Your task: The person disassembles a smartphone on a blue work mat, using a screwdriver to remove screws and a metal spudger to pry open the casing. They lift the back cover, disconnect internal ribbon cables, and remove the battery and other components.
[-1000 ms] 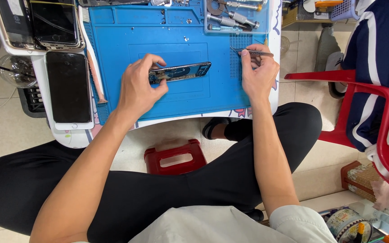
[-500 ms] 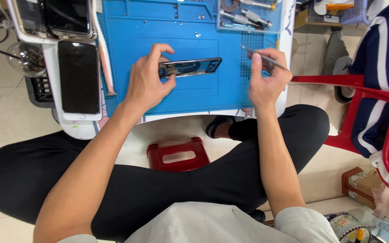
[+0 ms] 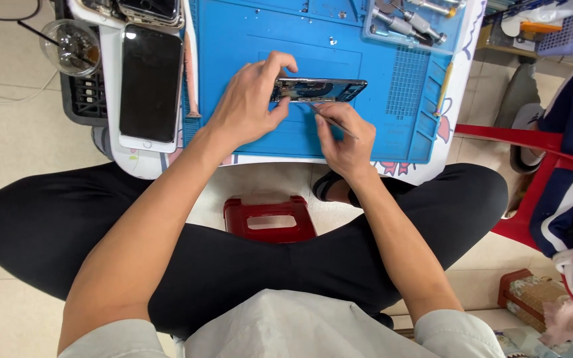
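An opened phone body (image 3: 329,89) lies on the blue work mat (image 3: 247,40). My left hand (image 3: 250,103) grips its left end between thumb and fingers. My right hand (image 3: 343,139) holds thin metal tweezers (image 3: 329,119), whose tip reaches up to the phone body's lower edge near its middle. Both hands sit close together over the mat's front half.
A white phone with a black screen (image 3: 148,86) lies left of the mat, with more phones above it. A tool tray (image 3: 409,23) sits at the mat's top right. A plastic cup (image 3: 74,45) stands far left. A red stool (image 3: 270,219) and red chair (image 3: 565,172) stand nearby.
My right hand has moved left from the mat's right side to just under the phone body, bringing the tweezers' tip to it. My left hand keeps its grip.
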